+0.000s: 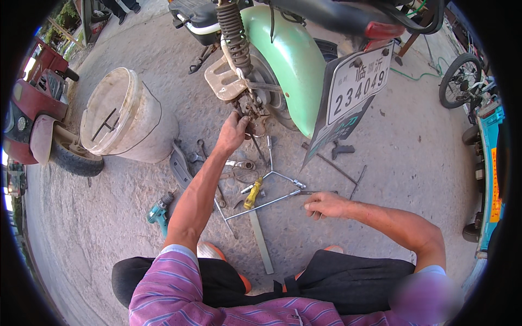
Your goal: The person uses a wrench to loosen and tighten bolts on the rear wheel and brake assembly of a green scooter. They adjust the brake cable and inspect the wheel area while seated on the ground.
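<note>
My left hand (236, 130) grips a part I cannot make out at the greasy metal mechanism (254, 114) beside the rear wheel of a green scooter (277, 49). A thin dark rod (259, 151) slants down below it. My right hand (321, 205) is low over the concrete with fingers loosely bent and apart, beside a long silver T-wrench (261, 204). Nearby lie a three-arm socket wrench (283, 176), a yellow-handled screwdriver (251, 195), spanners (239, 164) and a flat metal bar (261, 244).
A white bucket (147, 130) and red vehicle (32, 125) stand left; a teal drill (159, 214) lies in front of them. A bicycle (459, 81) and turquoise vehicle (486, 174) are right, near a green hose (418, 75). A person's legs (119, 8) show at top left.
</note>
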### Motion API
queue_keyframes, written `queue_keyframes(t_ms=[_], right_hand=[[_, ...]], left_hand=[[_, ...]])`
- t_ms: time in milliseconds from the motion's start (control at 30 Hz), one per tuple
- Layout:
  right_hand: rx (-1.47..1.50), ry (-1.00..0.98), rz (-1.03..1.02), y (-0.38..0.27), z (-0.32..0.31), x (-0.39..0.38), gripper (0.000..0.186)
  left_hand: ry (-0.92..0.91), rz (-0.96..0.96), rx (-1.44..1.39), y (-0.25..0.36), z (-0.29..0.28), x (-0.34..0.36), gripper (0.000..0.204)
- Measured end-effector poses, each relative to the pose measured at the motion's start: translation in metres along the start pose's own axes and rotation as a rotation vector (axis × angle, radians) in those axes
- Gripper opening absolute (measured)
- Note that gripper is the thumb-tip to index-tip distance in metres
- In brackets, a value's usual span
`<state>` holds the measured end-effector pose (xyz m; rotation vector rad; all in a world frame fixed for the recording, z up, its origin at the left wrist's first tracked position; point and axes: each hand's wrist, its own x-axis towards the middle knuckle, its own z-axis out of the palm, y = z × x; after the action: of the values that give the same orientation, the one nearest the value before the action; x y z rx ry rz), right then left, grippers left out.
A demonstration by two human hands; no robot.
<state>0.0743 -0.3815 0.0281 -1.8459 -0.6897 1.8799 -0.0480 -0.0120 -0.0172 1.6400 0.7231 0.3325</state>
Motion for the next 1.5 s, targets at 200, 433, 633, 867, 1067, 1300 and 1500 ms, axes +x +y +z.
queue_keyframes(t_ms=[200, 433, 633, 867, 1067, 1300, 1500], right_hand=[[-0.013, 0.004, 0.011, 0.000, 0.001, -0.002, 0.046], [-0.052, -0.026, 0.039, -0.002, 0.002, -0.004, 0.047], [-0.034, 0.007, 0.006, 0.001, 0.005, -0.002, 0.043], [-0.033, 0.022, -0.016, -0.002, 0.006, -0.001, 0.043], [-0.045, 0.016, 0.013, 0.003, 0.006, -0.005, 0.043], [-0.055, 0.030, 0.005, 0.011, 0.004, 0.000, 0.044], [-0.082, 0.001, 0.036, 0.011, 0.005, -0.002, 0.045]], left_hand=[[0.132, 0.079, 0.227, -0.012, 0.001, 0.002, 0.031], [0.068, 0.044, 0.220, 0.015, -0.001, -0.007, 0.030], [-0.110, -0.284, -0.449, 0.070, -0.011, -0.013, 0.026], [-0.084, -0.420, -0.861, 0.074, 0.001, -0.024, 0.027], [-0.063, -0.232, -0.413, 0.043, 0.005, -0.030, 0.029], [0.131, 0.048, 0.228, -0.001, -0.002, -0.009, 0.031], [0.134, 0.128, 0.313, -0.003, -0.006, -0.004, 0.031]])
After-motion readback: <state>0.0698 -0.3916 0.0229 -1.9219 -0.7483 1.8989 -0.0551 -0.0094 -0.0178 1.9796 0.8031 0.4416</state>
